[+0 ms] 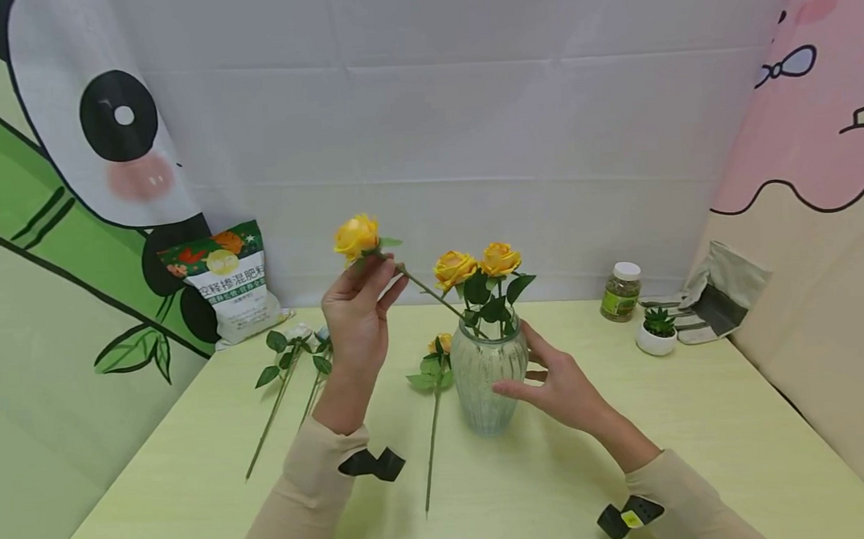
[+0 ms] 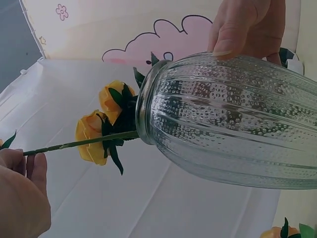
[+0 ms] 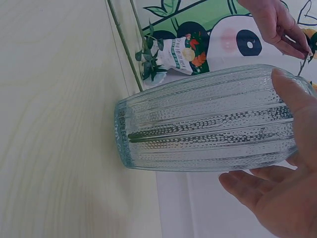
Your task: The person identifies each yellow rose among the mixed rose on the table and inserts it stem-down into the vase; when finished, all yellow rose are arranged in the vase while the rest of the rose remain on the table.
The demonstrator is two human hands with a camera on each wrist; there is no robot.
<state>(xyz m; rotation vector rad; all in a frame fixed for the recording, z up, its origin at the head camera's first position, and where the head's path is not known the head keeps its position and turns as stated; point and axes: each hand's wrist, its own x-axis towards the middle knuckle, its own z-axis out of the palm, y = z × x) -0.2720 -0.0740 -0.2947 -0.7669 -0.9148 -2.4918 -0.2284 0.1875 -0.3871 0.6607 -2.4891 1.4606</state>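
My left hand (image 1: 358, 329) pinches the stem of a yellow rose (image 1: 357, 238) just below its bloom. That stem slants down to the right, its lower end inside the mouth of a ribbed clear glass vase (image 1: 484, 388). Two more yellow roses (image 1: 501, 258) with dark green leaves stand in the vase. With thumb and fingers spread around the vase's right side, my right hand (image 1: 563, 384) holds it upright on the table. In the right wrist view, stem ends (image 3: 141, 136) show through the glass. Another yellow rose (image 1: 434, 446) lies on the table left of the vase.
Pale flowers on long stems (image 1: 272, 421) lie at the left, before a printed bag (image 1: 237, 290) leaning on the backdrop. At the back right are a white-lidded jar (image 1: 620, 293), a small potted succulent (image 1: 655, 336) and a grey and white cloth item (image 1: 723, 297).
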